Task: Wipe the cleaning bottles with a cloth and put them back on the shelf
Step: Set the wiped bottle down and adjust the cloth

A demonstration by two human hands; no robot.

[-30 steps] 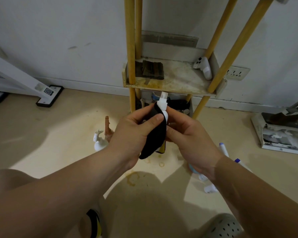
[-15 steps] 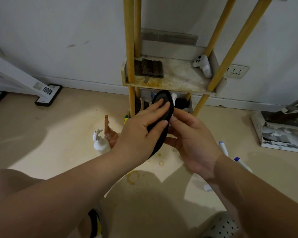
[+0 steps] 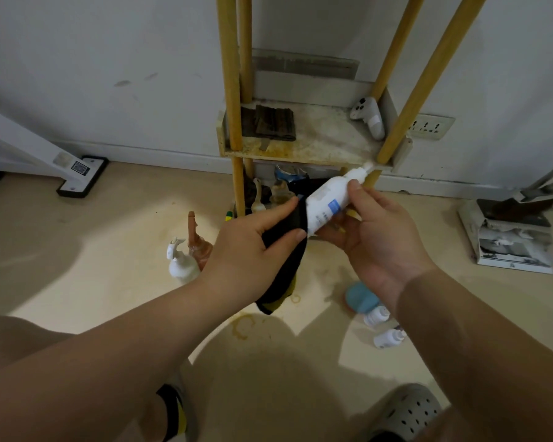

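Observation:
My right hand [image 3: 377,237] grips a small white bottle [image 3: 331,200] with a blue label, tilted so its nozzle points up and right toward the shelf. My left hand [image 3: 253,250] holds a black cloth [image 3: 284,266] with a yellow edge, wrapped around the bottle's lower end. The stained wooden shelf [image 3: 310,148] with yellow poles stands straight ahead. More bottles stand on the floor: a white pump bottle [image 3: 181,264] and a brown bottle [image 3: 198,240] at the left, two small white ones [image 3: 382,327] at the right.
A white controller [image 3: 369,118] and a dark folded item [image 3: 272,122] lie on the shelf. Clutter fills the lower tier. A blue object [image 3: 361,296] lies on the floor. A torn box [image 3: 511,234] sits at the right, a white stand foot [image 3: 82,175] at the left.
The bottle has tipped from upright to slanting right and now shows outside the cloth. My left hand has slid the cloth down to the bottle's base.

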